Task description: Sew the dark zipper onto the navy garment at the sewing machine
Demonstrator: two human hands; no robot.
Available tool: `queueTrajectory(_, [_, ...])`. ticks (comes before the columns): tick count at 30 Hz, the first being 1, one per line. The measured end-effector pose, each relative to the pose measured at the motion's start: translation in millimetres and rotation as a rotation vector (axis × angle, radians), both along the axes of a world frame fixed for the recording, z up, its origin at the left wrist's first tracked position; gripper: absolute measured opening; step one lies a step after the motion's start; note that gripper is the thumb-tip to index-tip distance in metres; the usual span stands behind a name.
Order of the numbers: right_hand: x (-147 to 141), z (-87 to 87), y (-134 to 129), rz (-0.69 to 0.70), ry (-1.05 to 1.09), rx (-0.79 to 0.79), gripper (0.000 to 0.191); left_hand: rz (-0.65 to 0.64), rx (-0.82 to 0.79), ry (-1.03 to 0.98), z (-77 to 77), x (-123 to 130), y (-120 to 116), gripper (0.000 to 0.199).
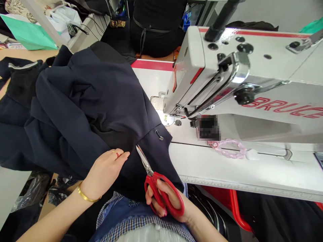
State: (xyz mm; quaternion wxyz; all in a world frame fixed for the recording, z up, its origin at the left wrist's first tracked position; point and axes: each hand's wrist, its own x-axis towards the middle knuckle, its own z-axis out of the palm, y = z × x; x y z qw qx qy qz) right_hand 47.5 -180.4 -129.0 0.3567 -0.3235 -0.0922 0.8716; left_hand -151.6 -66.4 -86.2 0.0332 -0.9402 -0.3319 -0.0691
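Note:
A dark navy garment (116,97) lies bunched across the left of the machine table and drapes over the front edge. My left hand (106,171) is closed on a fold of its cloth, fingertips pinched near a seam. In my right hand (166,198) is a pair of scissors (149,171) with red handles, fingers through the loops. The blades are nearly closed, tips pointing up and left at the seam, just right of my left fingertips. A small metal safety pin (159,135) sits on the cloth above the blades.
A white sewing machine (227,74) stands on the right, its needle area by the garment's edge. A pink bead bracelet (230,148) lies on the machine bed. A measuring tape strip (227,186) runs along the front edge. A person in black (157,30) sits beyond the table.

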Motion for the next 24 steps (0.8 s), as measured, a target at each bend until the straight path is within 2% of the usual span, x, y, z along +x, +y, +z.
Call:
queueTrajectory(3, [0,-0.7,0,-0.009,-0.012,0.011,0.048,-0.080,0.055,0.099,2.3,4,0,0.032])
queueTrajectory(7, [0,-0.9,0,-0.020,-0.025,0.032,0.047,-0.105,0.123,0.096,0.7,3,1,0.023])
queueTrajectory(11, [-1,0.6,0,-0.036,-0.051,0.029,0.047,0.016,0.109,-0.099,-6.3,-6,0,0.013])
queueTrajectory(16, [-2,2.3,0,-0.035,-0.072,0.037,0.047,0.245,-0.089,-0.278,-6.5,-15,0,0.016])
queueTrajectory(19, [-2,2.2,0,-0.037,-0.086,0.039,0.047,0.186,-0.134,-0.239,-4.6,-15,1,0.020])
queueTrajectory(24, [-3,1.6,0,-0.035,-0.081,0.047,0.046,0.050,-0.034,-0.009,-0.2,-6,3,0.023])
